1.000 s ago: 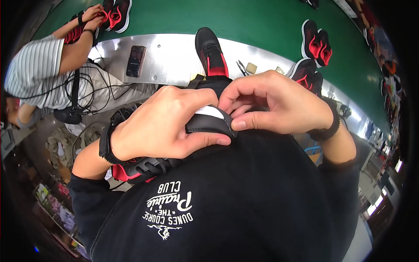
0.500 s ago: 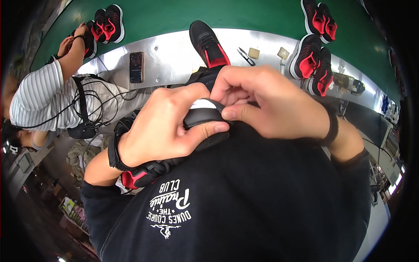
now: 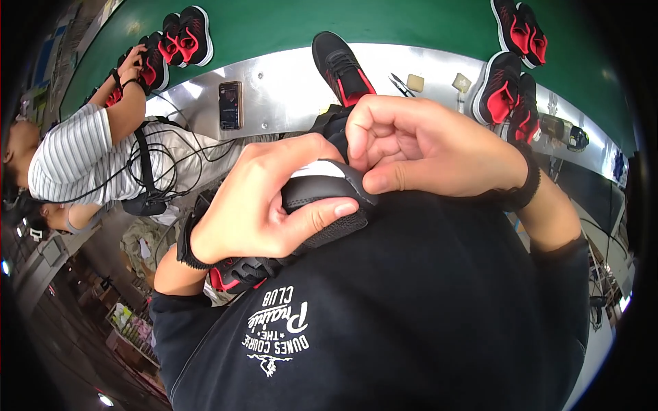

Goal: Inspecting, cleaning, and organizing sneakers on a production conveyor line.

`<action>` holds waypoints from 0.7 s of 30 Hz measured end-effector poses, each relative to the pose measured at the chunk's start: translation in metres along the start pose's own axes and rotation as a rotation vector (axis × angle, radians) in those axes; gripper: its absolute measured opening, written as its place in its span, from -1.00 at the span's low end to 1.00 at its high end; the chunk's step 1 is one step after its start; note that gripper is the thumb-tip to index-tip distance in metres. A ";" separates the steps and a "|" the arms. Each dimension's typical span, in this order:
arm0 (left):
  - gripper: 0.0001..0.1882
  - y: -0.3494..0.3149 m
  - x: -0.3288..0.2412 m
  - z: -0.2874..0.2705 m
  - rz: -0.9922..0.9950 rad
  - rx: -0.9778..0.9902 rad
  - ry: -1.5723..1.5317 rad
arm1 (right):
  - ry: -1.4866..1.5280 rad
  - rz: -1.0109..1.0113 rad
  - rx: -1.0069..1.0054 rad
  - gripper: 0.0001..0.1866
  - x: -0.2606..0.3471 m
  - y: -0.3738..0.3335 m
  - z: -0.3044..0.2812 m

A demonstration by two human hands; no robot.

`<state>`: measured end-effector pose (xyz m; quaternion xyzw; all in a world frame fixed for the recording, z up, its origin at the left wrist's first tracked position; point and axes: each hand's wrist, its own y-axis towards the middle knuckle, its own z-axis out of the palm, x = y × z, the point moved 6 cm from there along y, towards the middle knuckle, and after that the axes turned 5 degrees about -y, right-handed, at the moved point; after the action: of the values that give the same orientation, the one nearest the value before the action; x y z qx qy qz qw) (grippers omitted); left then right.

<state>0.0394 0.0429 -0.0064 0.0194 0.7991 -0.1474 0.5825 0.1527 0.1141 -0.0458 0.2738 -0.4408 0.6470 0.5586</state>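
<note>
My left hand (image 3: 257, 195) is closed round the toe end of a black sneaker (image 3: 319, 190) held against my body. Its thumb presses along the dark toe and mesh. White sole shows under the fingers; red lining and black laces show below the wrist. At the toe's right edge is my right hand (image 3: 418, 147), its fingers curled in and the thumb tip against the shoe's rim. Whatever may be between those fingertips is hidden. A second black sneaker with red lining (image 3: 336, 61) stands just beyond my hands on the metal bench edge (image 3: 274, 85).
Thread snips (image 3: 401, 85) and two yellowish blocks (image 3: 415, 83) lie on the metal strip. Left of them is a phone (image 3: 231, 106). More sneakers (image 3: 497, 92) stand right and far left on the green surface (image 3: 411, 24). A co-worker in a striped shirt (image 3: 72, 147) handles shoes at left.
The view has shifted, so the scene sits farther right. My right thumb has drawn slightly off the toe and its fingers are curled more loosely. My left hand keeps its hold on the sneaker.
</note>
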 end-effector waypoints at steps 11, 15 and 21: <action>-0.71 0.002 0.001 0.011 0.041 -0.002 0.091 | -0.256 -0.019 -0.122 -0.88 0.002 -0.009 0.004; -0.73 0.003 0.005 0.014 0.013 -0.023 0.075 | -0.356 -0.032 -0.177 -0.89 0.000 -0.011 0.004; -0.74 0.005 0.003 0.010 -0.016 0.009 0.103 | -0.198 0.068 -0.110 -0.86 -0.001 -0.011 -0.003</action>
<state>0.0491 0.0443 -0.0131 0.0231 0.8275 -0.1543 0.5394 0.1641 0.1163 -0.0449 0.2902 -0.5380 0.6101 0.5041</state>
